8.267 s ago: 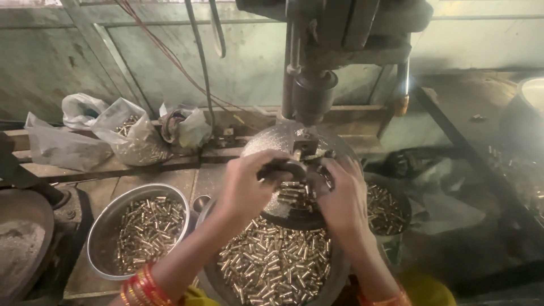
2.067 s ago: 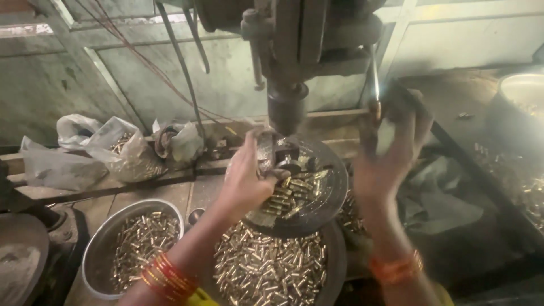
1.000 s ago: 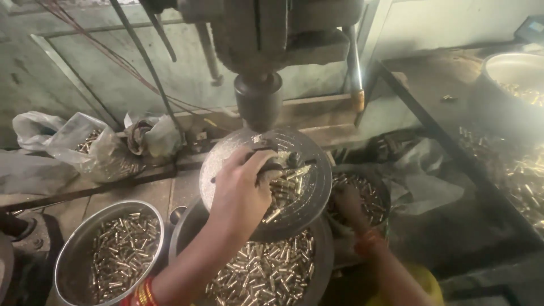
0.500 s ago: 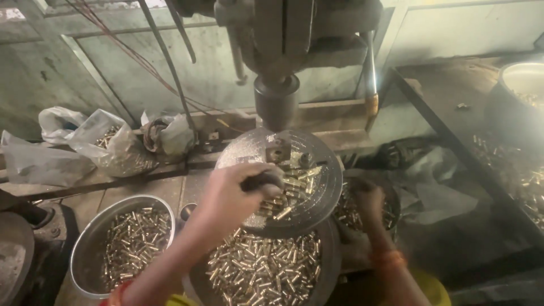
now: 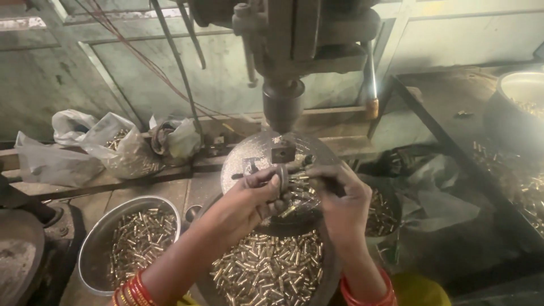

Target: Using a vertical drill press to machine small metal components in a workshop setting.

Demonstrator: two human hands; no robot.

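Under the dark steel spindle [image 5: 282, 105] of a drill press, working with both hands over a round grey metal plate [image 5: 249, 158]. Pinching a small brass-coloured ring-shaped piece [image 5: 281, 177] in the left hand [image 5: 249, 198], thumb and fingers [image 5: 266, 182] closed tight on it. Holding the right hand [image 5: 340, 198] curled shut just beside, fingers [image 5: 317, 173] touching the left fingertips and wrapped around something thin and dark; cannot tell what.

Just beyond the fingertips, a small square metal block [image 5: 281, 153] on the plate, directly below the spindle. Under the fingers, a loose heap of short brass tubes [image 5: 297, 195] on the plate's near side. Below both wrists, a wide round pan [image 5: 327, 266] full of the same tubes. Left of the left forearm, a shiny steel bowl [image 5: 90, 249] with more. Well beyond the left fingers, clear plastic bags [image 5: 122, 150] along the far edge of the wooden table [image 5: 141, 190].

Probably done best by keeping the pinch on the piece's sides, seating it square at the block before easing off, and drawing fingertips and red bangles [image 5: 133, 289] clear of the spindle. Also worth brushing stray tubes away from the block, to avoid a tilted seat.
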